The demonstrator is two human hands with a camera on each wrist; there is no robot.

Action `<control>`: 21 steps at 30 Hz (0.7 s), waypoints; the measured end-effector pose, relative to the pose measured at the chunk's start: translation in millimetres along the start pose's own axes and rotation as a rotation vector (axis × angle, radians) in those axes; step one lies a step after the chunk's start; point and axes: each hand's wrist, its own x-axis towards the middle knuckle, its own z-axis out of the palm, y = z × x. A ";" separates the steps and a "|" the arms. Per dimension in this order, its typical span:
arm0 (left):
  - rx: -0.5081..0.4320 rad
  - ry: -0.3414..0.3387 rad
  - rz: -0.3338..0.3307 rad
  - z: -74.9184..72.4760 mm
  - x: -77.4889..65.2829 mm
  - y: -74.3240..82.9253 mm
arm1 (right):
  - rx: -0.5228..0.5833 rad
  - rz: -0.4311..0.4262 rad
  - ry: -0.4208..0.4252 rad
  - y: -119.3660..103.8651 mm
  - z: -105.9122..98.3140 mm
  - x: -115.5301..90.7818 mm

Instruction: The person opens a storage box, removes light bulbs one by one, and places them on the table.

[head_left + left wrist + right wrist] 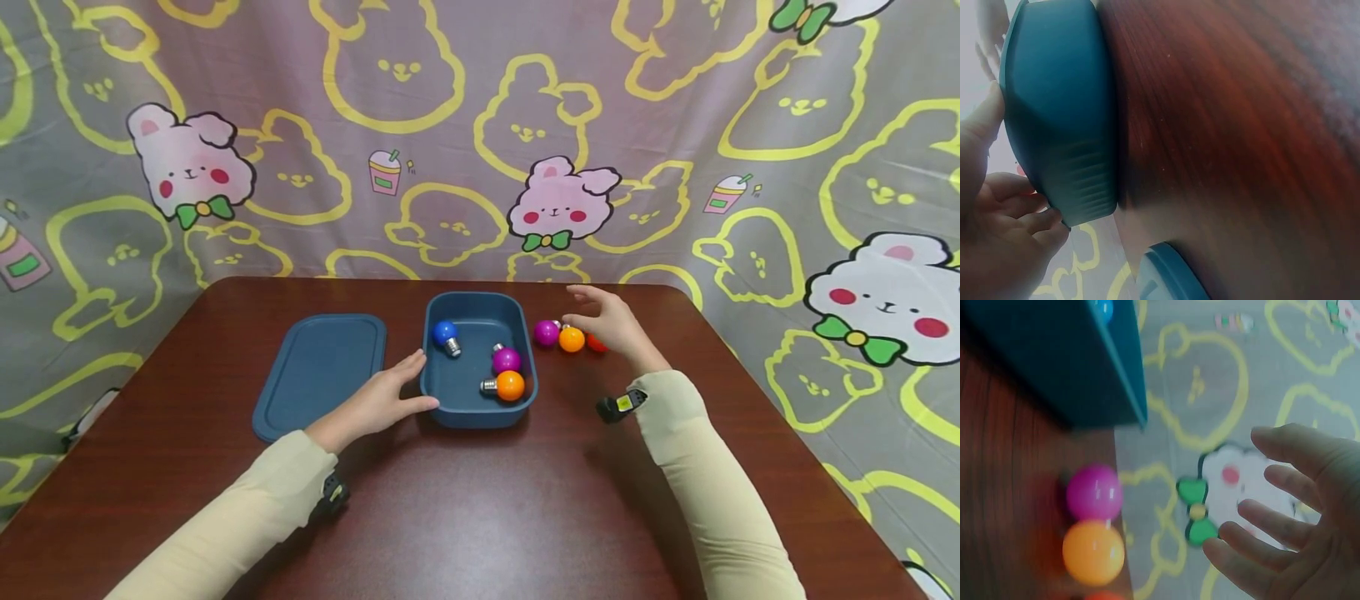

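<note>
A blue rectangular box (477, 421) stands on the table, holding a blue bulb (446, 332), a purple bulb (507, 360) and an orange bulb (512, 386). My left hand (381, 393) touches the box's left rim, thumb near the front corner and the other fingers farther back. Outside the box on the right lie a second purple bulb (1094, 492), a second orange bulb (1093, 552) and a red bulb (596, 343), partly covered by my right hand (611, 323). That hand hovers over these bulbs with fingers spread and nothing in them.
Left of the box lies its flat blue lid (324, 371) on the brown table (480, 508). A patterned curtain (450, 142) with rabbits hangs behind the table and along both sides.
</note>
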 end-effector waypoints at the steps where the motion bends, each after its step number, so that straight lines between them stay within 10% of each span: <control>1: 0.001 0.000 -0.002 0.0 -0.1 0.3 | 0.003 -0.013 -0.015 -4.9 2.9 -0.9; 12: 0.000 0.008 0.005 -0.4 -1.2 2.5 | 0.023 -0.191 -0.220 -35.8 44.4 -7.3; 21: 0.020 0.004 0.006 1.4 1.4 2.4 | -0.084 -0.180 -0.435 -48.9 73.4 -10.8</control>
